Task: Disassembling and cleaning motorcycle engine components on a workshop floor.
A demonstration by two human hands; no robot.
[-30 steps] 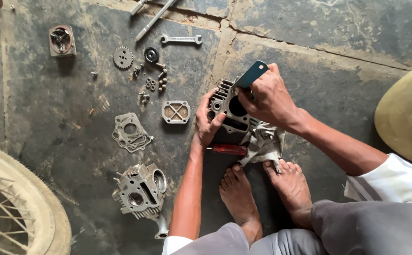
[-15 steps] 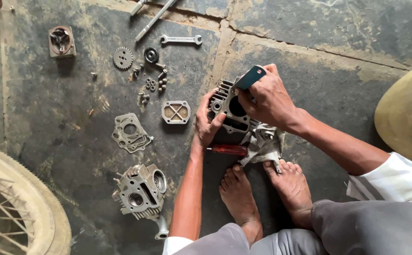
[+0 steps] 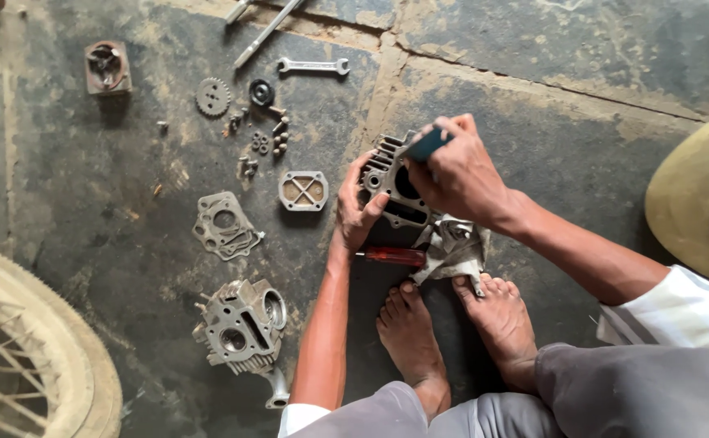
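Note:
A finned grey metal engine cylinder block (image 3: 393, 180) stands on the stone floor in front of my bare feet. My left hand (image 3: 357, 209) grips its left side. My right hand (image 3: 456, 172) is over its top face, closed on a small teal-handled tool (image 3: 426, 146) pressed against the block. A grey rag (image 3: 452, 247) lies bunched under the block. A red-handled screwdriver (image 3: 393, 256) lies beside the rag, just below my left hand.
Engine parts lie to the left: a cylinder head (image 3: 241, 324), a gasket plate (image 3: 223, 225), a square cover (image 3: 302, 191), a sprocket (image 3: 212, 96), several small bolts (image 3: 263, 139), a spanner (image 3: 312, 66), a rusty housing (image 3: 107, 66). A spoked wheel (image 3: 38, 365) sits lower left.
My right hand with the teal tool has shifted slightly left and down over the block's top face. My left hand stays on the block.

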